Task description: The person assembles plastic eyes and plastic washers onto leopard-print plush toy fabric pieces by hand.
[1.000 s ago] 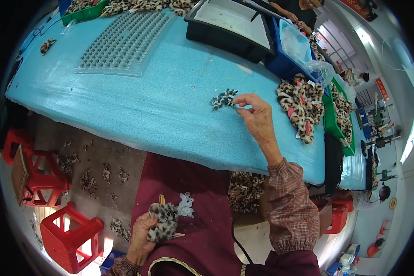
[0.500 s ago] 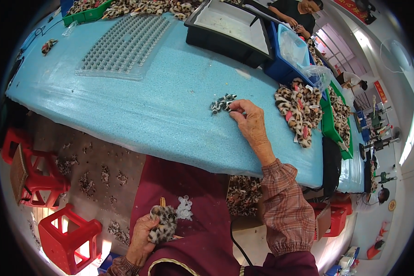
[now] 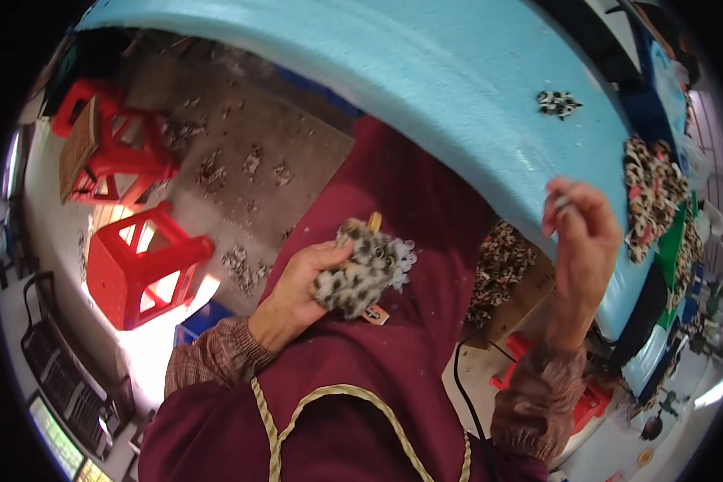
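Observation:
Over my lap, my left hand [image 3: 297, 281] is closed round a small spotted plush toy [image 3: 352, 281] with two round eyes, a yellow tab on top and a paper tag hanging below. White plastic washers [image 3: 407, 261] lie on my maroon apron [image 3: 394, 353], right beside the toy. My right hand [image 3: 582, 233], slightly blurred, is up near the table's front edge. Between its thumb and fingers it pinches a small grey-looking part [image 3: 562, 202], too small to tell exactly. A little pile of black-and-white plastic pieces [image 3: 558, 104] sits farther back on the blue tabletop [image 3: 474, 88].
Spotted plush skins [image 3: 651, 193] are heaped at the table's right, beside a green tray [image 3: 673, 249]. Red stools [image 3: 140, 265] stand on the left, with fur scraps [image 3: 241, 269] on the floor. Under the table is a box of spotted fur pieces [image 3: 502, 269].
My right hand has left the pile and come back toward me, pinching a small part. The view has tilted down to my lap, where my left hand still holds the plush toy.

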Available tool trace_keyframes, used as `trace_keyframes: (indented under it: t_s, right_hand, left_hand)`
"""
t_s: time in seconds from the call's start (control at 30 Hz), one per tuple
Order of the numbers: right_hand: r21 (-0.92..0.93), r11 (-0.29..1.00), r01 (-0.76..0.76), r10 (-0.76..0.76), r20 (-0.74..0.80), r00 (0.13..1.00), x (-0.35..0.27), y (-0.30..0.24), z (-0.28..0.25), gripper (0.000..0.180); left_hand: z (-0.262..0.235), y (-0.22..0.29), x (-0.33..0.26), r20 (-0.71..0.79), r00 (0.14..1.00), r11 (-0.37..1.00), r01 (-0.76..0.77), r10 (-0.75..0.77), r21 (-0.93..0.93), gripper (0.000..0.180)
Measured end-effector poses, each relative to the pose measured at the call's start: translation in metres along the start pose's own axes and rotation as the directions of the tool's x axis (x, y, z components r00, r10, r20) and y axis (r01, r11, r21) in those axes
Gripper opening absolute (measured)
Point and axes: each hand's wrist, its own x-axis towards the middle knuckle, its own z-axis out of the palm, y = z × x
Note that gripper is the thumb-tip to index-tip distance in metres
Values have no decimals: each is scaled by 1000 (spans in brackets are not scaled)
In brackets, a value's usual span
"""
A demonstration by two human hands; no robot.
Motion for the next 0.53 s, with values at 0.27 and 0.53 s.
trace_keyframes:
  t_s: [0.27,0.53]
  right_hand:
    - [79,905,-419,363,369,855,-78,36,71,18]
    - [-5,896,-445,405,422,811,-94,50,83,18]
  left_hand:
    - [0,-13,-12,-29,999,999,24,-23,49,29]
    - [-6,-16,-13,1,1000,989,18,-18,146,30]
